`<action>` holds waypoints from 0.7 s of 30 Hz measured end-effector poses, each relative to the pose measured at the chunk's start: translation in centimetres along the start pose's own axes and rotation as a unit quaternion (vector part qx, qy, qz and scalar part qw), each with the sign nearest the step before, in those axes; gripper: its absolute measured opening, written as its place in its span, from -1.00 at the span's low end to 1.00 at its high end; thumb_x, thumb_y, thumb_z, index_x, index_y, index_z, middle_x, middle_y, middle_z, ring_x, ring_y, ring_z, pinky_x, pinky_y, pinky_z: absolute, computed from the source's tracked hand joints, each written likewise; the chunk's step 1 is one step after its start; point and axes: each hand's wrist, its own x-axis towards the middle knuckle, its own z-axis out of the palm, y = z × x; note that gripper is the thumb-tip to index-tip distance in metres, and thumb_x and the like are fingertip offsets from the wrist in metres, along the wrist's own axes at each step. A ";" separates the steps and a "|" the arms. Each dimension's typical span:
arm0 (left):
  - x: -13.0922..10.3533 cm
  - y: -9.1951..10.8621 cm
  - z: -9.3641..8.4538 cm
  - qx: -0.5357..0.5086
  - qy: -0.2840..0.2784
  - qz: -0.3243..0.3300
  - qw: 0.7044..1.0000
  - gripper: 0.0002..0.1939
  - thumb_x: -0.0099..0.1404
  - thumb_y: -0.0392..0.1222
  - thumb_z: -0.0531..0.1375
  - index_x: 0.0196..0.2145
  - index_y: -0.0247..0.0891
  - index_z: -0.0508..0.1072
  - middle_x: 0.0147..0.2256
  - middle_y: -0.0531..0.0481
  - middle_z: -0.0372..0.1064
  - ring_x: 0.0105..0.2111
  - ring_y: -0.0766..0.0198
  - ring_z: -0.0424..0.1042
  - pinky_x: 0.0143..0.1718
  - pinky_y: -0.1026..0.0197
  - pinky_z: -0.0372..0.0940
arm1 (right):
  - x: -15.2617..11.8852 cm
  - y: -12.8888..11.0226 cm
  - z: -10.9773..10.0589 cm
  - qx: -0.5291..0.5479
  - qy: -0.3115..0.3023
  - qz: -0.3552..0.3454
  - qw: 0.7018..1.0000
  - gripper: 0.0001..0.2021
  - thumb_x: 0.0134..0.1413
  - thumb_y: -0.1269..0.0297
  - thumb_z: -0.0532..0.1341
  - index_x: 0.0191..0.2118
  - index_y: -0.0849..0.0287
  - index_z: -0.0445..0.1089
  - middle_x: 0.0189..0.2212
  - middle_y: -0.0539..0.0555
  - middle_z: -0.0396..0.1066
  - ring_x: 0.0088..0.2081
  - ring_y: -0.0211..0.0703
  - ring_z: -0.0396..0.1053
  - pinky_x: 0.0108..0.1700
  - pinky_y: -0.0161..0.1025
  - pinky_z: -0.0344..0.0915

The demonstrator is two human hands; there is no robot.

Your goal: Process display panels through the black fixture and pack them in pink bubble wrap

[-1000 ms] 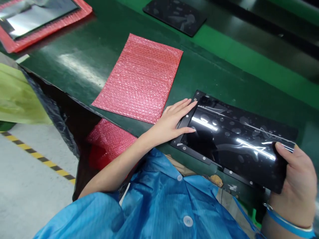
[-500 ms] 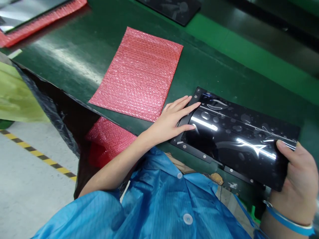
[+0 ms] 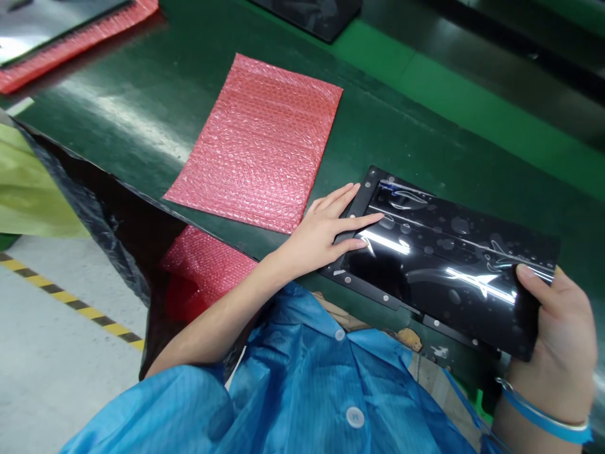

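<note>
A glossy black panel (image 3: 454,265) with clear, bubbled film over its face and silvery round spots along its border lies at the right, near the table's front edge. My right hand (image 3: 562,321) grips its right end, the thumb on top and the other fingers hidden beneath. Across the panel's left end rests my left hand (image 3: 331,227), fingers spread; its thumb and index finger touch the film. Left of the panel, a red bubble-wrap bag (image 3: 259,145) lies flat on the green table (image 3: 378,132).
Another black panel (image 3: 316,16) lies at the back. At the far left, a film-covered panel (image 3: 51,25) sits on red bubble wrap (image 3: 137,19). More red bubble wrap (image 3: 208,268) shows in a dark opening below the table edge. Yellow-green material (image 3: 38,189) hangs at the left.
My left index finger has shifted slightly down over the film. The whole scene has drifted a little to the left; the right hand keeps its grip.
</note>
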 end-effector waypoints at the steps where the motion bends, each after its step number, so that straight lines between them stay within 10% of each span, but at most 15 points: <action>1: 0.0 0.0 0.0 0.002 0.000 0.001 1.000 -0.51 0.44 0.10 0.18 0.28 0.08 0.38 0.46 -0.11 -0.07 0.45 -0.06 -0.07 0.36 -0.23 -0.02 | 0.0 -0.1 0.0 0.002 0.002 0.006 1.000 -0.64 -0.54 0.25 0.48 -0.41 0.05 0.52 -0.47 0.04 0.51 -0.35 0.19 0.55 -0.28 0.13 0.52; 21: -0.2 0.5 0.2 0.028 -0.011 0.002 1.000 -0.49 0.45 0.05 0.19 0.31 0.02 0.36 0.47 -0.21 -0.12 0.46 -0.09 -0.12 0.35 -0.25 0.01 | 0.2 -0.1 0.3 -0.029 -0.001 0.021 0.999 -0.60 -0.52 0.11 0.49 -0.40 0.06 0.47 -0.48 0.04 0.51 -0.41 0.12 0.51 -0.35 0.02 0.46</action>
